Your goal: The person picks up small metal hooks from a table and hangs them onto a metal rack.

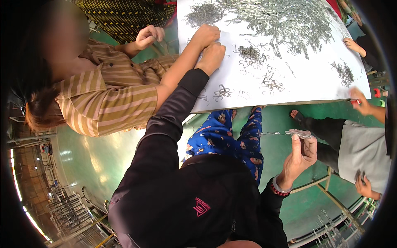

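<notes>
My right hand [298,159] is raised in front of the table's near edge, thumb and fingers pinching a few slim metal clips [298,134]. A thin wire piece [271,133] sticks out to the left, in line with them. At the left part of the white tabletop [302,87], my left hand [211,58] is closed with the knuckles up. Its fingertips are hidden, and I cannot make out what is in them. Bent wire hooks lie nearby in a loose heap [250,53] and smaller clusters, one [272,81] nearer the edge and another [223,93] below my left hand.
A large pile of metal clips [285,22] covers the table's far side, beside a dark hook heap [204,14]. A co-worker in a striped shirt [111,99] sits close on my left, one hand [205,36] touching mine. Other people's hands [362,101] are at the right.
</notes>
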